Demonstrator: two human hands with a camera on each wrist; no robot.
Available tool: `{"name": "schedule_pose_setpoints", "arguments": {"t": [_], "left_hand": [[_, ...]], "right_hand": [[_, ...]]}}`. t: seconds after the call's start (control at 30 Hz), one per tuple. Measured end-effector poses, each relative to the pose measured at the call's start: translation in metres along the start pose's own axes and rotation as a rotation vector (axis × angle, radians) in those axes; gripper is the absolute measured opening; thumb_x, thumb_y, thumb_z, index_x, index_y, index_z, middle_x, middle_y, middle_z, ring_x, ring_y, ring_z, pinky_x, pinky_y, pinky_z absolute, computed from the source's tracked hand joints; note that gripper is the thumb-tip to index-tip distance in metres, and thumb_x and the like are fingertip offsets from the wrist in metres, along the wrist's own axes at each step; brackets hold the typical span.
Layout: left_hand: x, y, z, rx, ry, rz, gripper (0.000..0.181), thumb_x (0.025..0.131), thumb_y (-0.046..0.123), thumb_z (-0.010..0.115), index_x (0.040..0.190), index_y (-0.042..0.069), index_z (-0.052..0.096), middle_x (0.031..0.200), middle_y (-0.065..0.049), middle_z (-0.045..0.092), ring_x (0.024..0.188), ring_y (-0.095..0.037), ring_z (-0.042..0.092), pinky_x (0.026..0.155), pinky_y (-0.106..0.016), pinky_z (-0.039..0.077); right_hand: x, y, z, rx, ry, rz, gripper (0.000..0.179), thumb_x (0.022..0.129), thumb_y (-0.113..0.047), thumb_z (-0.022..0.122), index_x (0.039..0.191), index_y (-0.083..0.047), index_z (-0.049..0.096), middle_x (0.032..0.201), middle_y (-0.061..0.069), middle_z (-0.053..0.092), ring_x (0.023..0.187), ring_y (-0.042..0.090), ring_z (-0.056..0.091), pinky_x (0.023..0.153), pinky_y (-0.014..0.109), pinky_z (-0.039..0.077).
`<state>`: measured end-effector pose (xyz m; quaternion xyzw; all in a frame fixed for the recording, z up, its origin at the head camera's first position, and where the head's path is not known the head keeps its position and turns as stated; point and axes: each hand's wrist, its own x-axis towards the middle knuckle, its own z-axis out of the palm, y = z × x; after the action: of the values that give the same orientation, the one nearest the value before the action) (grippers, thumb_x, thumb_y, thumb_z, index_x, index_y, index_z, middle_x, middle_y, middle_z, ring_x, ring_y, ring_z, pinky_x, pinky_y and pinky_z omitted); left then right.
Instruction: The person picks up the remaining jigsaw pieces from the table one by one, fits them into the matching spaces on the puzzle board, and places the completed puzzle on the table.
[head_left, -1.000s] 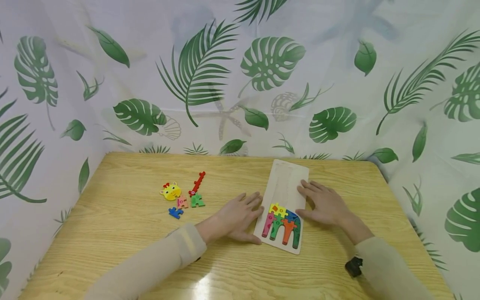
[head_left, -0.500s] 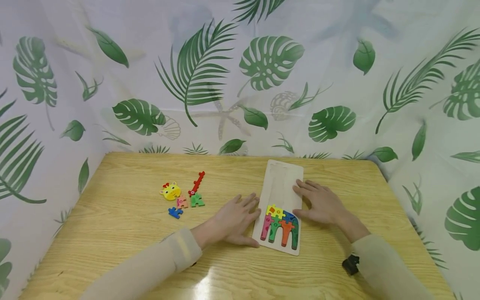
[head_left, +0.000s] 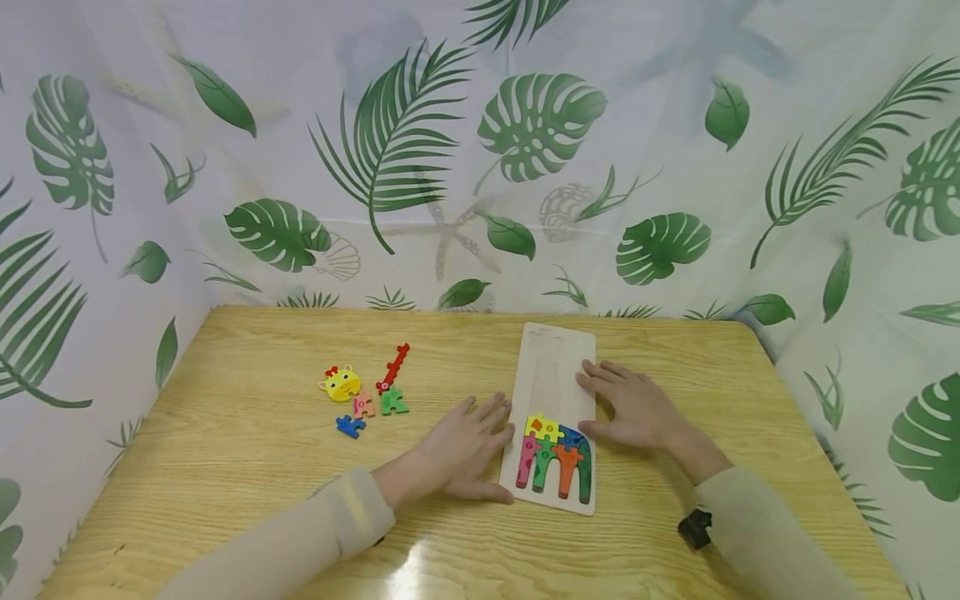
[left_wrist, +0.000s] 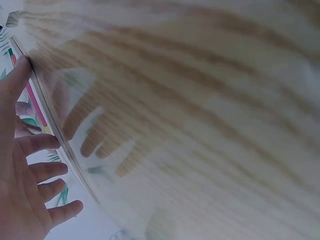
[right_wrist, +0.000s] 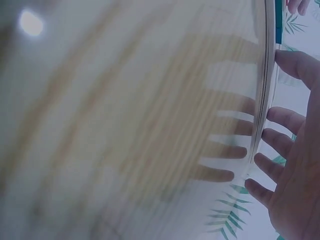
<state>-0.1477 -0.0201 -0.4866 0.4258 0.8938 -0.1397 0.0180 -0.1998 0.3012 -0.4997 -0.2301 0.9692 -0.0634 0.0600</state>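
A pale wooden puzzle board [head_left: 562, 367] lies on the table, with a bare giraffe-neck recess in its far half. Colourful jigsaw pieces [head_left: 567, 467] fill the near half as a body and legs. My left hand [head_left: 465, 450] is at the board's left edge, fingers spread and nearly straight; in the left wrist view its thumb and index fingertip touch the side of the board [left_wrist: 55, 127]. Along the opposite edge my right hand [head_left: 633, 408] rests with extended fingers, its thumb and fingertips against the rim in the right wrist view.
Left of the board lie a yellow giraffe-head piece [head_left: 341, 384], a long red piece [head_left: 395, 367], a green piece [head_left: 393, 401], a pink piece [head_left: 363, 405] and a blue piece [head_left: 350, 426]. A leaf-print curtain [head_left: 450, 167] stands behind the wooden table [head_left: 247, 483].
The puzzle board has slid to the left and slightly nearer, with both hands moving along at its edges. The loose pieces have stayed in place.
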Motion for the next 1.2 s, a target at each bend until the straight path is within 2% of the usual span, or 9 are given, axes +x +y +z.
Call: {"name": "schedule_pose_setpoints", "arguments": {"t": [0.73,1.2], "left_hand": [[-0.018,0.009,0.002,-0.074,0.013,-0.055,0.103,0.089,0.092,0.039,0.158,0.017,0.048,0.172,-0.013,0.035,0.163,-0.030,0.030,0.127,-0.050,0.039],[-0.031,0.012,0.004,-0.073,0.019,-0.086,0.103,0.088,0.093,0.039,0.156,0.017,0.051,0.170,-0.013,0.038,0.161,-0.030,0.033,0.126,-0.051,0.040]], "right_hand": [[0.008,-0.012,0.002,0.001,-0.019,-0.053,0.084,0.093,-0.060,0.065,0.161,-0.014,0.045,0.172,0.012,0.036,0.158,0.045,0.034,0.123,0.071,0.032],[0.013,-0.020,0.005,0.027,-0.016,-0.088,0.084,0.093,-0.060,0.066,0.161,-0.016,0.045,0.172,0.010,0.036,0.158,0.043,0.035,0.125,0.068,0.032]]}}
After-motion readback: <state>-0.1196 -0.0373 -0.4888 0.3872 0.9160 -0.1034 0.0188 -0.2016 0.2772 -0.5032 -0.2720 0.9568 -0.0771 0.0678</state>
